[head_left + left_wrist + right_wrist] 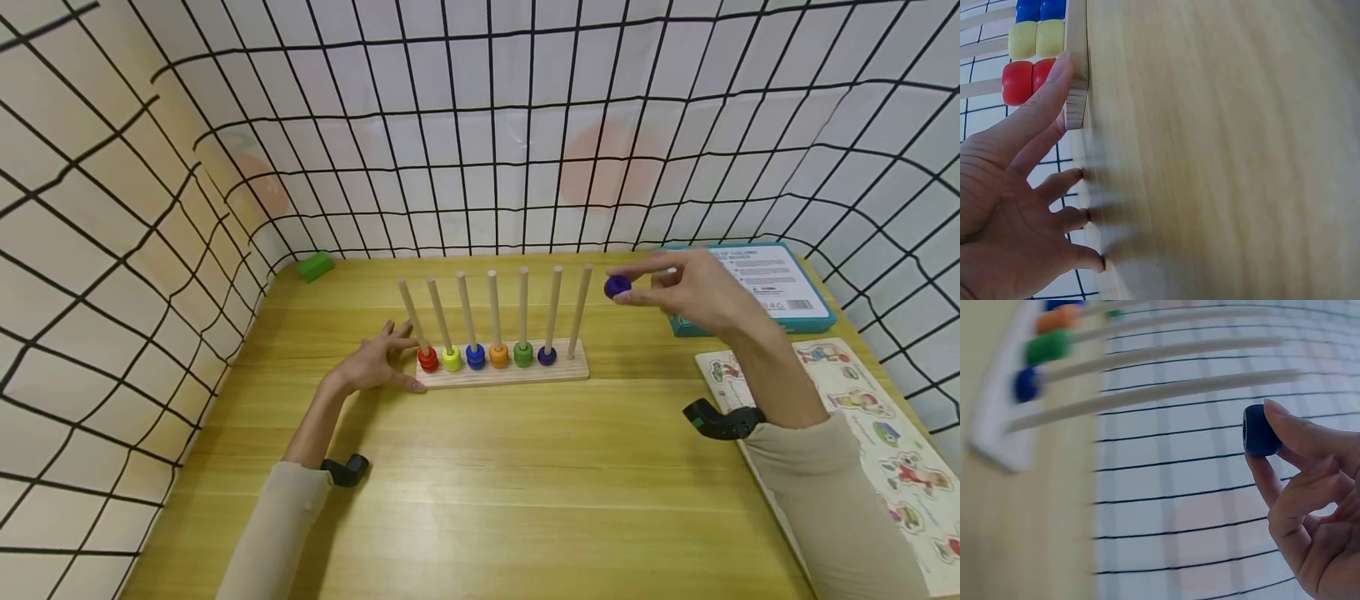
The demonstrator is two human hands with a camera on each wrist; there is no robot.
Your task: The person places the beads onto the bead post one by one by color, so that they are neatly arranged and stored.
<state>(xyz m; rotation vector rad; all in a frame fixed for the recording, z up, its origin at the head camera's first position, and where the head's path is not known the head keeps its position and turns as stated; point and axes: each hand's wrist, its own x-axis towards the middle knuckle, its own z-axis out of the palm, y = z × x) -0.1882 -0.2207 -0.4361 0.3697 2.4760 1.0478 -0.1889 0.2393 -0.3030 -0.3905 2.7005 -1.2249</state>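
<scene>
A wooden peg stand (510,377) with several upright pegs sits mid-table. From left to right, its pegs carry red beads (427,359), yellow beads (451,359), blue beads (476,357), orange beads (498,356), green beads (523,355) and one purple bead (547,357); the rightmost peg (580,312) is bare. My left hand (375,362) pinches the stand's left end between thumb and index finger, its other fingertips resting on the table. Thumb and finger of my right hand (697,287) pinch another purple bead (1262,431), held just right of the bare peg's upper part.
A green block (315,266) lies at the back left corner. At the back right is a teal box (780,279) with a white label. In front of it lies a picture board (911,467), partly under my right forearm. Black netting (491,125) surrounds the table's back and sides.
</scene>
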